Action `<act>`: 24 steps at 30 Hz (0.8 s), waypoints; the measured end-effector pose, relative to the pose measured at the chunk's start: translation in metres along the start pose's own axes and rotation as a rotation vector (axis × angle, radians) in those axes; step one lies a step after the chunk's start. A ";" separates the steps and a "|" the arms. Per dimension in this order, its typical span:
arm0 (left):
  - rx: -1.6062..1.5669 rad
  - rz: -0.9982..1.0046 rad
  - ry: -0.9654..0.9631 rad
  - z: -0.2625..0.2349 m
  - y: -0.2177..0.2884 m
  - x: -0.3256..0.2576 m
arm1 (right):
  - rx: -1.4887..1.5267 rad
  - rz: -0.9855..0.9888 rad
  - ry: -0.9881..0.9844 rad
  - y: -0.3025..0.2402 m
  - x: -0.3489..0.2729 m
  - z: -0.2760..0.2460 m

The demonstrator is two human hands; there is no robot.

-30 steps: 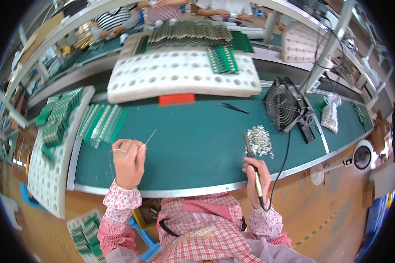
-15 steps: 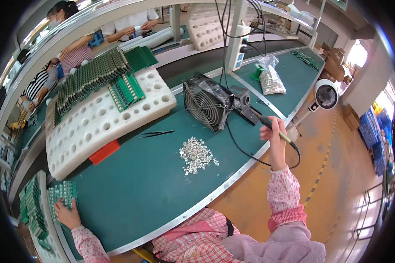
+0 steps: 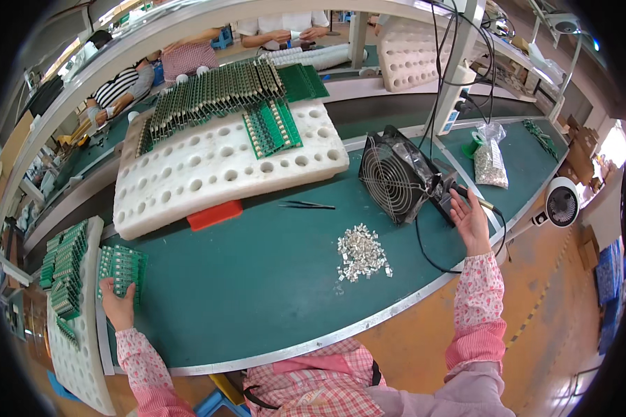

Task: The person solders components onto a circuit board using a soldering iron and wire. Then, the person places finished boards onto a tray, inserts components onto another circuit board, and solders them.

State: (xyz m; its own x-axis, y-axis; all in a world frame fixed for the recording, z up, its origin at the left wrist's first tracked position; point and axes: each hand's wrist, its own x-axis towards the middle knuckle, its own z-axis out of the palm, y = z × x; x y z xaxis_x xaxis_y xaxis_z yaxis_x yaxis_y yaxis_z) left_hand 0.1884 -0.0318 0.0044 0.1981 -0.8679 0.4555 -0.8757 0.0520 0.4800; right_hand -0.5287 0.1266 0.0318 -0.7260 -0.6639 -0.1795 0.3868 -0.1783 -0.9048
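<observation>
My left hand (image 3: 118,306) rests at the table's left edge, its fingers closed on the near edge of a flat panel of green circuit boards (image 3: 123,264). My right hand (image 3: 471,222) is stretched out to the right with its fingers apart, its fingertips at the black handle of a soldering iron (image 3: 481,203). The iron lies beside a black box fan (image 3: 395,182), and its cable (image 3: 431,258) loops across the green mat (image 3: 257,278). A heap of small silver metal parts (image 3: 362,254) lies between my hands, nearer the right one.
Black tweezers (image 3: 306,205) and a red block (image 3: 215,214) lie before a white foam tray (image 3: 209,177) stacked with green boards. Another foam tray (image 3: 76,347) with boards stands far left. A bag of parts (image 3: 491,163) and a small white fan (image 3: 562,203) are right. Other people work behind.
My head has swung right from the left side of the bench. My right hand has let go of the soldering iron by the fan. My left hand has stayed on the green boards.
</observation>
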 end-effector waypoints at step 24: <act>-1.430 -0.446 -1.070 0.069 0.211 -0.066 | -1.462 -0.997 -0.518 0.090 -0.103 0.157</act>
State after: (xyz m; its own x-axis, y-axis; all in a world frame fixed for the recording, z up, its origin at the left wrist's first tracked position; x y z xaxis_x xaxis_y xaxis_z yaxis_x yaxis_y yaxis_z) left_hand -0.0394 0.0024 0.0241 -0.5495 -0.8088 -0.2096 0.2697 -0.4092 0.8717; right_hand -0.3299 0.0647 0.0291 -0.0125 -0.9004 0.4348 -0.9733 -0.0887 -0.2118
